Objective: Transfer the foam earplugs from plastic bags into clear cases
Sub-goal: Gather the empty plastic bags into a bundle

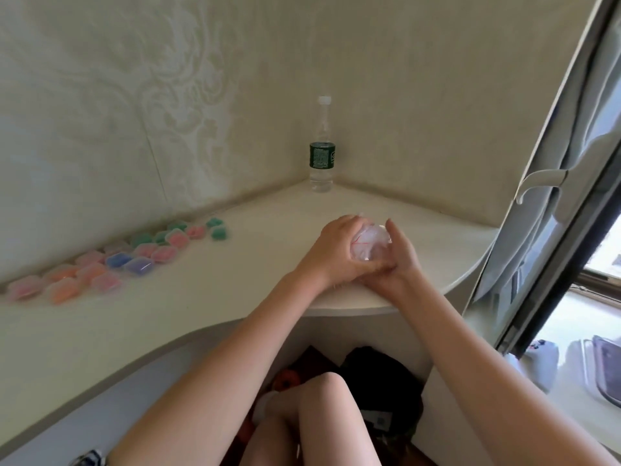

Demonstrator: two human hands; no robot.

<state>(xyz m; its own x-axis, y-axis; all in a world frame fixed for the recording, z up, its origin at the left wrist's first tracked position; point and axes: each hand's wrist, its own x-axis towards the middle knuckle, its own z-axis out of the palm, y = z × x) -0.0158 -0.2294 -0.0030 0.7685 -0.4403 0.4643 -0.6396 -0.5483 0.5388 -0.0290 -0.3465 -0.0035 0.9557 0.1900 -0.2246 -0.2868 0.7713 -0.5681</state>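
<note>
Both my hands meet over the right part of the cream desk [268, 297], with a crumpled clear plastic bag [369, 243] bearing a red line between them. My left hand [332, 253] curls round the bag's left side. My right hand [400, 260] cups its right side with the fingers raised. What the bag holds is hidden. Several clear cases with pink, orange, blue, purple and green earplugs [111, 264] lie in a loose row along the wall on the left, far from both hands.
A water bottle [322, 146] with a green label stands in the far corner. A window frame and grey curtain [537, 196] rise at the right. Below the desk's curved front edge are my knees and a dark bag [379, 381].
</note>
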